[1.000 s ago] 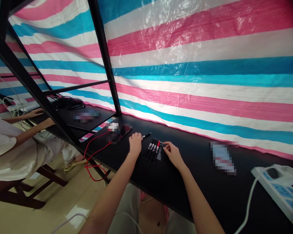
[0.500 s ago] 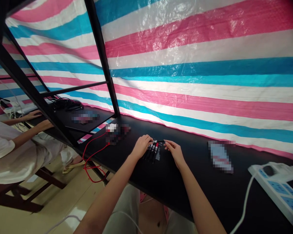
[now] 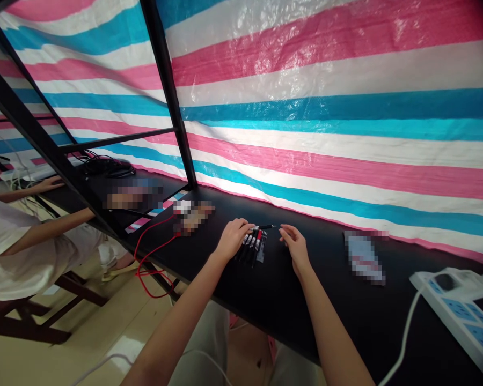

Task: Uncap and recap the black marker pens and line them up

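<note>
My left hand (image 3: 234, 238) is closed around one end of a black pen (image 3: 265, 227) with a white marking. Its narrow tip points right, toward my other hand. My right hand (image 3: 293, 245) is a short way off the tip, fingers bent together; whatever may be between the fingertips is too small to make out. Beneath and in front of the held pen, several black pens (image 3: 249, 252) with white markings lie side by side on the black table (image 3: 306, 305). A red part (image 3: 259, 235) shows among them, and a small grey piece (image 3: 261, 256) lies at their right.
Blurred-out items (image 3: 195, 217) with a red cable (image 3: 145, 268) lie to the left, another blurred item (image 3: 364, 257) to the right. A white power strip (image 3: 459, 316) sits at the right edge. A black metal frame (image 3: 171, 96) stands left; beyond it a person (image 3: 20, 241) is seated.
My right hand has drawn away from the pen's right end, moving slightly right. A thin tip now shows there. The left hand keeps its hold. The seated person's near hand has moved.
</note>
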`<state>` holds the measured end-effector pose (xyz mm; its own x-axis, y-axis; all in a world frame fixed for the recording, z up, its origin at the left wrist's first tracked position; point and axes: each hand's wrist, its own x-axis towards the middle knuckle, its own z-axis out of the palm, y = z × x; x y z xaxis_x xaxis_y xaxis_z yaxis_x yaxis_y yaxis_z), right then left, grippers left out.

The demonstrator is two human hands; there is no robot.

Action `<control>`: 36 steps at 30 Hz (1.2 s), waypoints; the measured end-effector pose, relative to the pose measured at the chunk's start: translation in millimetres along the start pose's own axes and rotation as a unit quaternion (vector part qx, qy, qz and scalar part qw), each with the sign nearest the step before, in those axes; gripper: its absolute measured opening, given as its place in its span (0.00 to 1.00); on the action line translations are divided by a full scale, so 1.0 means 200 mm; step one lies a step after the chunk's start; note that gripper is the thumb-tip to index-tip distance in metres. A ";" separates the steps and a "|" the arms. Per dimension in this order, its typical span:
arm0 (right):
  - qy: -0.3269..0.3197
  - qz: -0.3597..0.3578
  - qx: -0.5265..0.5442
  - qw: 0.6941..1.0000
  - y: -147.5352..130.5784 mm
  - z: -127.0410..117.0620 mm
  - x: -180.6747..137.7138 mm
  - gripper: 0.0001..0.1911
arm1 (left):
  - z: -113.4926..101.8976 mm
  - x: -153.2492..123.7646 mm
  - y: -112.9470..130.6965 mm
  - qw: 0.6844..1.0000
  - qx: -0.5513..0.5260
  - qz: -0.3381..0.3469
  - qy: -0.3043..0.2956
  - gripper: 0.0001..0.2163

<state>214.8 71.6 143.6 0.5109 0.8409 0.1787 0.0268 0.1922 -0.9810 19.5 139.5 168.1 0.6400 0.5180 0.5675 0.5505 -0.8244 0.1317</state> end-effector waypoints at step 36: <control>0.061 0.016 -0.153 0.986 0.05 -0.07 0.01 0.20 | 0.03 -0.02 -0.10 0.975 -0.033 -0.214 0.042 0.10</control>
<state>229.4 68.3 133.0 0.6139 0.7738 0.1559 0.2582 -0.0102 -0.9660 8.5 155.9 158.6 0.3118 0.7995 0.5135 0.7205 -0.5512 0.4208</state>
